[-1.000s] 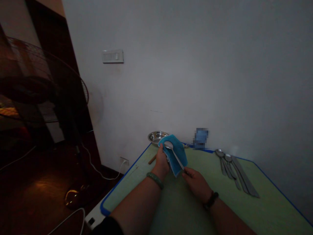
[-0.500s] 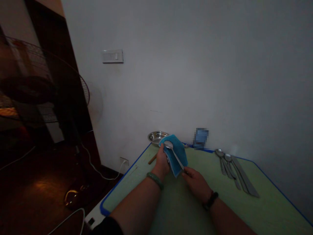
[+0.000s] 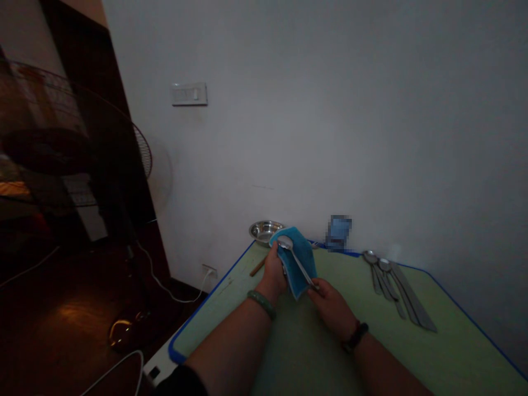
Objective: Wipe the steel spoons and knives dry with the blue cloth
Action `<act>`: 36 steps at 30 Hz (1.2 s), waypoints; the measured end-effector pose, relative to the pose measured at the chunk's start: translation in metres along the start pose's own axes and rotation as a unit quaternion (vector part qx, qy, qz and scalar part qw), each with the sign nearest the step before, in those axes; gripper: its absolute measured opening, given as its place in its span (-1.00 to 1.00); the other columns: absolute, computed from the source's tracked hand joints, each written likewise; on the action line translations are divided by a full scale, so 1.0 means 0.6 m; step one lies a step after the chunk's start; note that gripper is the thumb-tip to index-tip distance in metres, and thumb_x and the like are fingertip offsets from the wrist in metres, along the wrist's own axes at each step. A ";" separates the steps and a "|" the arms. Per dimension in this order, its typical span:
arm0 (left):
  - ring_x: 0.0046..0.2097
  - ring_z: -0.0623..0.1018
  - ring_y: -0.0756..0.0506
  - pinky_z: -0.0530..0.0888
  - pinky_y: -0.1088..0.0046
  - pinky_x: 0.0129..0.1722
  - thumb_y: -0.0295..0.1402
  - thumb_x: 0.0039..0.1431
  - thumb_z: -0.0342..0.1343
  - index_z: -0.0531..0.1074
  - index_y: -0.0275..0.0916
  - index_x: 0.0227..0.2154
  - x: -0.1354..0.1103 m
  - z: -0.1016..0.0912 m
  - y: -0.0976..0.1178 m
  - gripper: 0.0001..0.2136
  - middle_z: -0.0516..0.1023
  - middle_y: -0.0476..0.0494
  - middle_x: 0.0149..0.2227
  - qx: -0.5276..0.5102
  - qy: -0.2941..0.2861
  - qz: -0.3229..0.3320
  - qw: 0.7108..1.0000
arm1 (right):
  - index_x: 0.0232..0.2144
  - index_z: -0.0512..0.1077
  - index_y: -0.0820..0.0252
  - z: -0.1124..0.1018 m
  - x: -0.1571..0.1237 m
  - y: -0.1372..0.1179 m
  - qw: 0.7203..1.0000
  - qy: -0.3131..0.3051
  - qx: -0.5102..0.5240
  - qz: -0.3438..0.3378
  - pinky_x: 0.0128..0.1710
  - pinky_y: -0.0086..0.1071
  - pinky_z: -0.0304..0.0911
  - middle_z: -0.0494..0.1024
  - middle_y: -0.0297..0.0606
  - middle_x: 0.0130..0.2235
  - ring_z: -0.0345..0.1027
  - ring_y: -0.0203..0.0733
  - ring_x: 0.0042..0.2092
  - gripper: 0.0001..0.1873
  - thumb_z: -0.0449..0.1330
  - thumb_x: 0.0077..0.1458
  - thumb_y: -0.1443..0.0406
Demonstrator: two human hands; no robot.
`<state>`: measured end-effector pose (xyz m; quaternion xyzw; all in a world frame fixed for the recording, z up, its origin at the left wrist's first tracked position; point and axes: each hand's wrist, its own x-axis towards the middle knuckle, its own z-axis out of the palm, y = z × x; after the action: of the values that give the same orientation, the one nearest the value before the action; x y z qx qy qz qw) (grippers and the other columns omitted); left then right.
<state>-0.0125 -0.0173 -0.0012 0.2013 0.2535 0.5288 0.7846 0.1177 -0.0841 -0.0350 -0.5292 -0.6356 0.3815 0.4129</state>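
Note:
A metal spoon slants across a blue cloth above the table. My left hand is closed on the cloth, its thumb at the spoon's bowl; its other fingers are mostly hidden. At the lower end of the handle, my right hand grips the spoon between thumb and fingers. Behind the cloth, a steel bowl stands at the table's far left corner, partly covered. A brown wooden handle shows beside my left hand, its other end hidden.
Several spoons and long flat metal pieces lie on the right of the green table. A fork's tines and a blurred-out blue item are at the back edge, near the wall. A fan stands left.
The spoon's handle has shifted very slightly within the right hand. Both hands and the cloth stay almost in place.

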 end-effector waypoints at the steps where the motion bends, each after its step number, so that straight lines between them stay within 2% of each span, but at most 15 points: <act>1: -0.26 0.52 -0.24 0.39 0.17 -0.20 0.03 0.00 -0.18 0.44 -0.42 -0.30 0.000 0.000 0.000 -0.44 0.55 -0.33 -0.39 0.000 -0.001 0.001 1.000 | -0.23 0.33 0.16 0.000 0.000 0.000 1.000 0.000 0.000 0.008 -0.22 -0.32 0.23 0.51 -0.26 -0.27 0.37 -0.16 -0.24 -0.69 0.00 -0.03 0.18; 4: -0.27 0.52 -0.22 0.38 0.18 -0.17 0.03 0.01 -0.18 0.45 -0.40 -0.33 -0.001 0.000 -0.001 -0.45 0.55 -0.30 -0.39 -0.002 -0.004 0.006 1.000 | -0.21 0.31 0.16 0.000 0.001 0.001 1.000 -0.004 -0.005 0.020 -0.29 -0.32 0.25 0.51 -0.27 -0.31 0.39 -0.15 -0.29 -0.66 -0.01 -0.02 0.14; 14: -0.25 0.51 -0.24 0.38 0.16 -0.18 0.03 0.01 -0.19 0.42 -0.42 -0.25 -0.001 -0.002 0.000 -0.42 0.54 -0.33 -0.37 -0.005 -0.033 -0.007 0.999 | -0.16 0.27 0.17 0.001 0.002 0.006 1.000 0.005 0.002 0.026 -0.26 -0.31 0.26 0.50 -0.27 -0.29 0.38 -0.17 -0.28 -0.62 0.00 -0.03 0.13; 20: -0.24 0.51 -0.24 0.38 0.15 -0.17 0.03 0.01 -0.19 0.42 -0.43 -0.23 -0.002 0.001 0.000 -0.42 0.54 -0.33 -0.36 -0.009 -0.028 -0.005 1.000 | -0.18 0.28 0.14 0.001 0.001 0.007 1.000 0.009 -0.006 0.022 -0.21 -0.31 0.24 0.49 -0.26 -0.25 0.38 -0.16 -0.22 -0.64 -0.02 -0.02 0.12; 25: -0.24 0.51 -0.25 0.37 0.15 -0.17 0.05 0.00 -0.19 0.42 -0.43 -0.25 0.001 -0.003 -0.001 -0.41 0.54 -0.33 -0.35 -0.001 -0.033 -0.007 0.999 | -0.21 0.28 0.16 0.001 0.000 0.002 1.000 -0.002 0.011 0.025 -0.25 -0.32 0.26 0.50 -0.27 -0.29 0.38 -0.17 -0.27 -0.66 -0.02 -0.01 0.12; 29: -0.24 0.51 -0.25 0.38 0.15 -0.18 0.05 -0.02 -0.17 0.43 -0.42 -0.27 0.006 -0.006 -0.003 -0.42 0.54 -0.34 -0.35 0.004 -0.025 0.003 1.000 | -0.19 0.28 0.16 0.001 -0.001 0.002 1.000 -0.003 0.020 0.022 -0.22 -0.31 0.25 0.50 -0.25 -0.25 0.38 -0.17 -0.23 -0.65 -0.01 -0.02 0.13; 36: -0.24 0.51 -0.23 0.38 0.17 -0.18 0.04 0.00 -0.17 0.43 -0.41 -0.28 0.002 -0.002 -0.002 -0.44 0.54 -0.33 -0.36 0.009 -0.030 0.001 1.000 | -0.20 0.31 0.15 0.002 0.002 0.007 1.000 0.014 -0.010 0.020 -0.26 -0.32 0.24 0.51 -0.26 -0.29 0.38 -0.16 -0.27 -0.63 -0.03 -0.02 0.11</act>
<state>-0.0120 -0.0165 -0.0033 0.2239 0.2346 0.5209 0.7897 0.1181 -0.0826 -0.0393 -0.5516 -0.6226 0.3759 0.4084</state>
